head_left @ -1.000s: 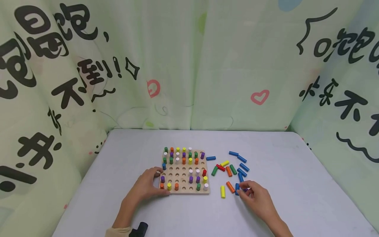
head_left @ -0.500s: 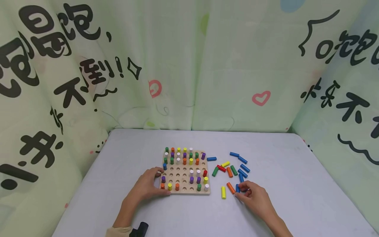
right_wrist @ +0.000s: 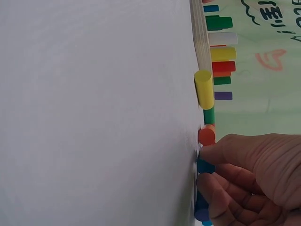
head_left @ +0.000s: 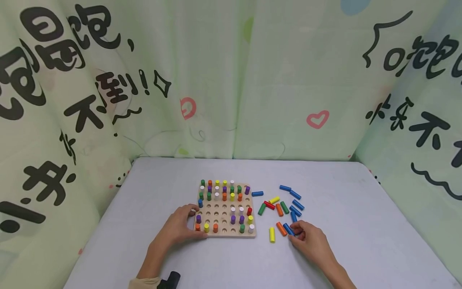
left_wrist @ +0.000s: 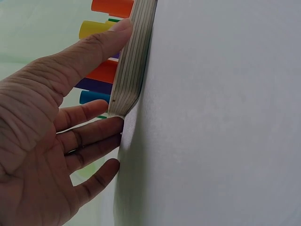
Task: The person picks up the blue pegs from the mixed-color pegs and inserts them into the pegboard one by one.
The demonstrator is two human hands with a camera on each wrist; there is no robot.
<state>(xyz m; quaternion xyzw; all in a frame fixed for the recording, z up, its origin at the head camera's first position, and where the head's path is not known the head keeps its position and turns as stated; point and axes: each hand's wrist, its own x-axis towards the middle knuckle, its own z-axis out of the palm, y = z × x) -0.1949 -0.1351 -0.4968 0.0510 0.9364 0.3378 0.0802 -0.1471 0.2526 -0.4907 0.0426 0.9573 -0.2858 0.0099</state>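
A wooden pegboard (head_left: 220, 233) stands on the table, its holes partly filled with coloured pegs. My left hand (head_left: 179, 224) holds the board's near left corner; the thumb lies along the near edge and the fingertips touch the left side. In the left wrist view that thumb crosses in front of a yellow peg (left_wrist: 91, 29). My right hand (head_left: 311, 242) has its thumb and index finger at the end of a blue peg (head_left: 288, 228) on the table and pinches it. The right wrist view shows blue (right_wrist: 205, 166) between those fingertips. Whatever lies under the palm is hidden.
Loose pegs lie right of the board: a yellow peg (head_left: 272, 235), an orange peg (head_left: 281, 228), a red peg (head_left: 269, 205), a green peg (head_left: 261, 208) and several blue ones. A white cloth covers the table (head_left: 231, 265). A printed curtain (head_left: 274, 88) hangs behind.
The blue peg at my right fingertips has turned from nearly upright in the view to slanting, beside the orange peg. My right fingers have shifted slightly. The left hand and board stay put.
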